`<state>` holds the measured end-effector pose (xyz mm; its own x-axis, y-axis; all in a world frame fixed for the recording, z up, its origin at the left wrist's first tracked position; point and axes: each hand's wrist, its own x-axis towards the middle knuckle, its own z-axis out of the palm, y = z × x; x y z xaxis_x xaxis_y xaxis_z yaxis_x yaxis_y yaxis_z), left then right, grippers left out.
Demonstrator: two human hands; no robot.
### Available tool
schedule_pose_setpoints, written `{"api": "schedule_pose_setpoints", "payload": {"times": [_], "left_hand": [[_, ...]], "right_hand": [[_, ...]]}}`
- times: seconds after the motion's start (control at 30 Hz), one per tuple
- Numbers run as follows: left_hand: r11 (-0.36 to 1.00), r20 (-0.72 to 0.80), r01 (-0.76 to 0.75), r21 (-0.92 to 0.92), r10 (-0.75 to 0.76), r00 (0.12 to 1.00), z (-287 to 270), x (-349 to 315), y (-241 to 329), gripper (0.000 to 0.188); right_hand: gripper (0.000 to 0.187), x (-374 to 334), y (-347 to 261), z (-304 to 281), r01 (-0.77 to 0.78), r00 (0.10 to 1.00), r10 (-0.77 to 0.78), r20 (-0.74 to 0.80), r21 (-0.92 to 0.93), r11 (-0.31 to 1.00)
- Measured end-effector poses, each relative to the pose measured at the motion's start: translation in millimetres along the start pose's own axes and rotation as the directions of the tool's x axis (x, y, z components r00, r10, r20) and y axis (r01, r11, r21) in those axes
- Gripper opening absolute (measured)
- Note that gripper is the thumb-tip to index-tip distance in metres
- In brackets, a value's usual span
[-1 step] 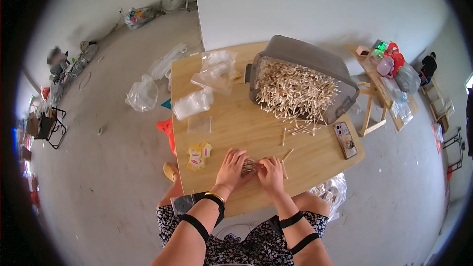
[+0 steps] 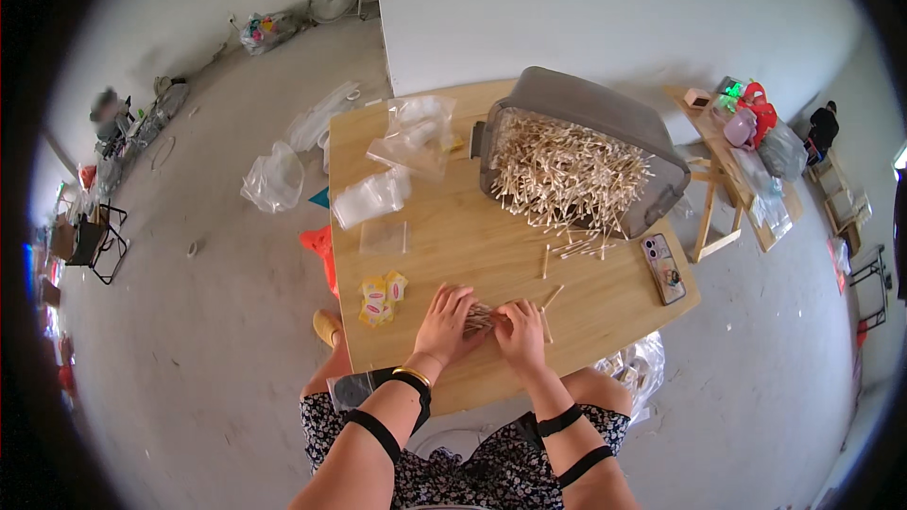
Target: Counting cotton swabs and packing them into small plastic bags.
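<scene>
Near the front edge of the wooden table (image 2: 444, 260), a small bundle of cotton swabs (image 2: 478, 318) lies between my hands. My left hand (image 2: 450, 326) curls round the bundle from the left, fingers over its top. At the bundle's right end, my right hand (image 2: 519, 334) has its fingers bent and pressed together on the swabs; the fingertips are partly hidden. A few loose swabs (image 2: 553, 297) lie just right of my right hand. Beyond, a grey plastic bin (image 2: 576, 90) rests tipped on its side, with a heap of swabs (image 2: 567, 170) spilling from its mouth.
Yellow-and-white paper cards (image 2: 375, 300) lie left of my hands. Clear plastic bags (image 2: 371, 198) are stacked farther back. A phone (image 2: 663, 269) sits at the right edge. A side table (image 2: 746, 184) bears bags, and a person in dark clothes (image 2: 822, 127) is at the far right.
</scene>
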<state>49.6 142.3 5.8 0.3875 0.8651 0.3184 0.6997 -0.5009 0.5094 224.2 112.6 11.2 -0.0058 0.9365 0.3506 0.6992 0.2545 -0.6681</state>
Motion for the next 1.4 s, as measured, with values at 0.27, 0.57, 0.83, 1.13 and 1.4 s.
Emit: {"api": "schedule_pose_setpoints", "payload": {"times": [0.27, 0.57, 0.83, 1.13, 1.4], "left_hand": [[0.999, 0.036, 0.032, 0.032, -0.033, 0.999, -3, -4, 0, 0.072], [0.997, 0.087, 0.019, 0.076, -0.026, 0.996, 0, -5, -7, 0.080], [0.977, 0.043, -0.104, 0.186, 0.097, 0.994, 17, -5, -24, 0.075], [1.000, -0.014, -0.009, -0.001, 0.009, 1.000, 2, -2, -4, 0.066], [0.996, 0.074, 0.030, -0.089, -0.024, 0.997, -15, -2, -3, 0.069]], "right_hand": [[0.014, 22, 10, -9, 0.053, 0.997, -0.052, -0.054, 0.011, 0.999], [0.015, 29, -11, 22, -0.138, 0.979, 0.169, -0.115, 0.241, 0.961], [0.029, 32, -34, 54, 0.010, 1.000, -0.001, -0.026, 0.364, 0.932], [0.031, -4, 3, 17, -0.049, 0.996, 0.045, -0.080, -0.049, 0.998], [0.045, -5, 3, 18, -0.068, 0.997, 0.075, 0.036, -0.154, 0.986]]}}
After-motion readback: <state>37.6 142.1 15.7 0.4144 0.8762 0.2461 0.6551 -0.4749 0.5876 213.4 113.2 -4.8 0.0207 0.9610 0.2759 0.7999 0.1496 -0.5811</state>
